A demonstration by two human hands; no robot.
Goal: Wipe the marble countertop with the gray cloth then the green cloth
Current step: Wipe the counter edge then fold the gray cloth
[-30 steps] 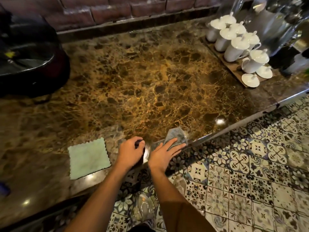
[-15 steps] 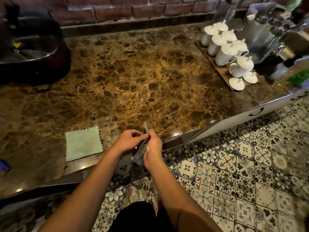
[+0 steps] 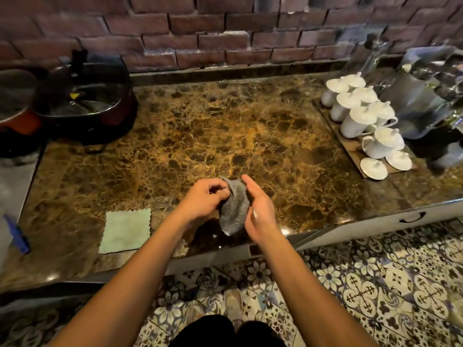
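Note:
The gray cloth [image 3: 234, 209] hangs bunched between both hands, lifted above the front edge of the brown marble countertop [image 3: 225, 136]. My left hand [image 3: 205, 197] pinches its upper left corner. My right hand [image 3: 259, 212] cups its right side with the fingers nearly straight. The green cloth [image 3: 125, 230] lies flat on the counter near the front edge, to the left of my left forearm, and nothing touches it.
A dark electric pan [image 3: 82, 101] with a glass lid sits at the back left. A wooden tray [image 3: 350, 151] of white lidded cups stands at the right, with glassware [image 3: 421, 96] behind it. A blue object [image 3: 17, 235] lies at the far left. Brick wall behind, patterned floor tiles below.
The gray cloth went from lying pressed on the counter edge under my right hand to being picked up and held in both hands, which have risen over the counter.

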